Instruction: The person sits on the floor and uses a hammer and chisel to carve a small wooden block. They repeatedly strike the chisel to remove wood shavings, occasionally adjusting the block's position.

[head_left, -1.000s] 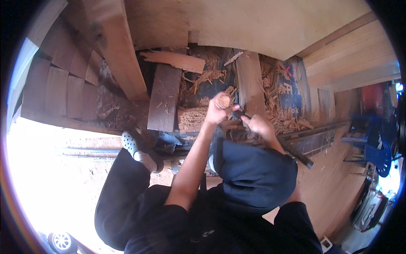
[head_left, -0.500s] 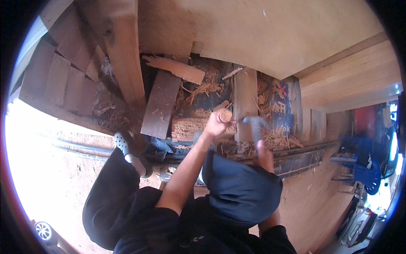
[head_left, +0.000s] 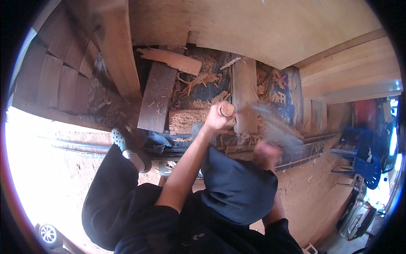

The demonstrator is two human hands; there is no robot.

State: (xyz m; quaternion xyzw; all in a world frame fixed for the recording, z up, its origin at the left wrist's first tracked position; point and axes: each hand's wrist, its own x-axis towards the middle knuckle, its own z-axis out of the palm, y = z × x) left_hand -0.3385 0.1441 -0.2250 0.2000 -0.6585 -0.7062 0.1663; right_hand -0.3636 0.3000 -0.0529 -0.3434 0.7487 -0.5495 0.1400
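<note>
My left hand (head_left: 216, 117) is closed around the upright round wooden handle of a chisel (head_left: 227, 109), whose butt end faces up; its blade is hidden below my fist. Under it lies a rough, gouged wooden board (head_left: 188, 120). To the right, my right hand (head_left: 266, 155) grips a hammer (head_left: 282, 129). Both are smeared by motion, the hammer raised away from the chisel handle. Beside the left fist runs a pale plank (head_left: 245, 91).
Wood shavings (head_left: 202, 80) and a loose splintered slat (head_left: 171, 59) lie beyond my hands, beside a dark plank (head_left: 157, 97). A large wooden panel (head_left: 253, 29) spans the far side. My clog-clad foot (head_left: 119, 139) is at left; a blue chair (head_left: 366, 167) stands at right.
The hammer has swung away from the chisel handle, up and to the right, with my right hand. My left hand keeps its hold. The whole view has shifted slightly.
</note>
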